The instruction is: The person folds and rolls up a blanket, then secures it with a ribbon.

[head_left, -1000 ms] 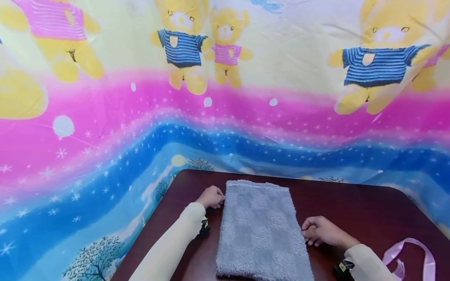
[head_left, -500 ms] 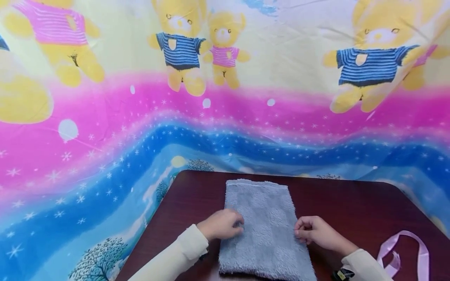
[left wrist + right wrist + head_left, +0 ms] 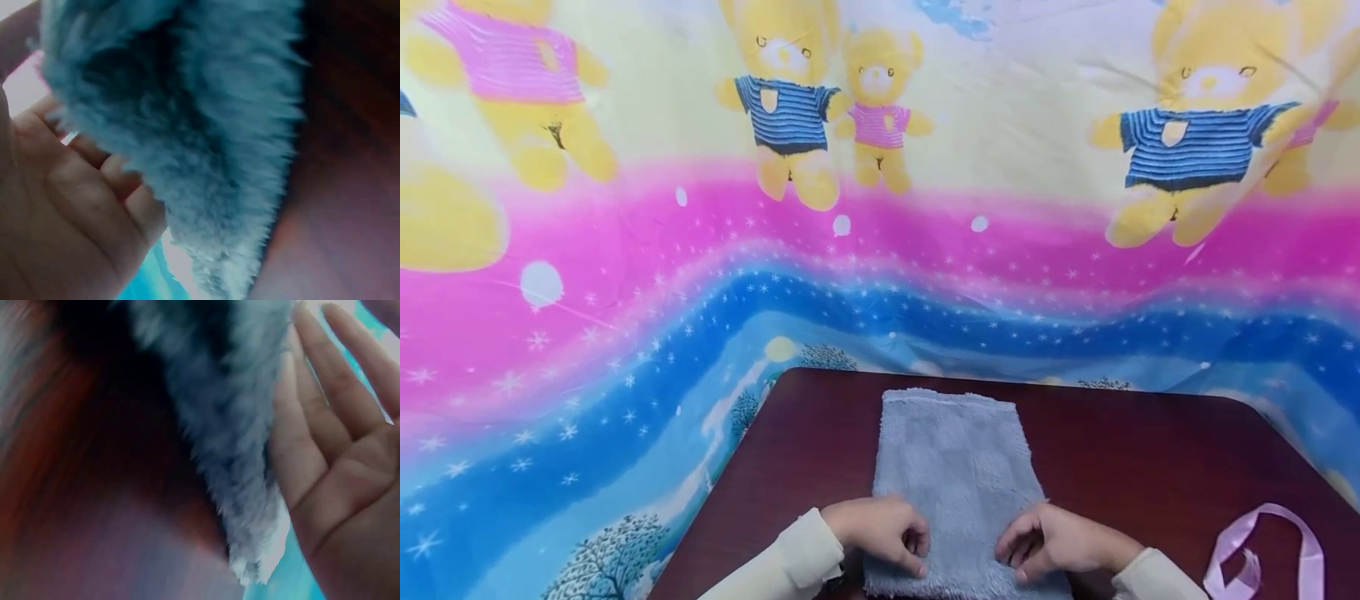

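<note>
A grey plush cloth (image 3: 955, 467) with a checkered pile lies folded into a long rectangle on the table. Over its near left part is my left hand (image 3: 880, 529), fingers loosely bent and thumb pointing down toward the pile. My right hand (image 3: 1063, 542) is at the near right edge, fingertips over the cloth. The left wrist view shows the fluffy folded edge (image 3: 237, 144) close up, with the left palm (image 3: 69, 206) and fingers beside it. From the right wrist, the fingers (image 3: 300, 444) reach fairly straight along the cloth's layered edge (image 3: 231, 456).
A pink ribbon (image 3: 1311, 558) lies looped on the right side of the dark reddish-brown table (image 3: 1150, 467). Behind the table hangs a fabric backdrop (image 3: 880, 225) printed with bears, pink and blue bands and snowflakes.
My left hand has come from the cloth's far left edge down over its near part. The right hand has moved nearer and inward along the right edge. The cloth stays about in place.
</note>
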`<move>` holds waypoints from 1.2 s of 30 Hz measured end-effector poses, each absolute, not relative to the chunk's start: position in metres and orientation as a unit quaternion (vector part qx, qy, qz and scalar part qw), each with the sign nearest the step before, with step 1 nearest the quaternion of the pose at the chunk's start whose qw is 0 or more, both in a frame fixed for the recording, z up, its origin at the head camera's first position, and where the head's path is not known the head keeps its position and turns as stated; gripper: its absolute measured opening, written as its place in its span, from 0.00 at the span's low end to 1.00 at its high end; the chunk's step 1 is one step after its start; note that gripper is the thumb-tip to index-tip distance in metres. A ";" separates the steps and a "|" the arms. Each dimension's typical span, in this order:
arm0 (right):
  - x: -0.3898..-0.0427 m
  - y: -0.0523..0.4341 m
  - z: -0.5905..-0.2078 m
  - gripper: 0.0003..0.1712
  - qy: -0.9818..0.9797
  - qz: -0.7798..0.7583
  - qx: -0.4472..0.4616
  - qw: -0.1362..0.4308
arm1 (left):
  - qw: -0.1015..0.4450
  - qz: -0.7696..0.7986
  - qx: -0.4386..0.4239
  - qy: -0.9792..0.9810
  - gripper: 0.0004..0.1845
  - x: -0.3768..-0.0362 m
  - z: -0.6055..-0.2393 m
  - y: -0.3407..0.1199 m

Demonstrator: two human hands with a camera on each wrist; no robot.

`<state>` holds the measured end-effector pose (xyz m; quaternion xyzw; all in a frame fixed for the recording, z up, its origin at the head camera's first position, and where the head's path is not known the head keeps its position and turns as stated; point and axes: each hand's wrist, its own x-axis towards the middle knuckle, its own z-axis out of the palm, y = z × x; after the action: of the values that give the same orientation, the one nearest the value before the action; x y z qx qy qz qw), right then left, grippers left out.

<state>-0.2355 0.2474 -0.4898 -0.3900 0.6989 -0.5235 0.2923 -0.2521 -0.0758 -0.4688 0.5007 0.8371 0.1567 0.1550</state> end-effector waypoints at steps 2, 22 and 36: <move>-0.233 0.250 -0.495 0.16 0.703 -0.507 -0.399 0.300 | 0.157 0.151 0.502 0.837 0.11 -0.249 -0.474 -0.080; -0.208 0.255 -0.497 0.25 0.816 -0.311 -0.459 0.165 | 0.006 -0.006 0.508 0.861 0.22 -0.227 -0.485 -0.098; -0.218 0.260 -0.494 0.27 0.780 -0.344 -0.508 0.119 | -0.035 0.036 0.522 0.852 0.17 -0.226 -0.470 -0.112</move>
<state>-0.2176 0.2603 -0.4944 -0.5084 0.7803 -0.3444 0.1188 -0.2261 -0.1123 -0.4703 0.5218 0.8516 0.0359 -0.0349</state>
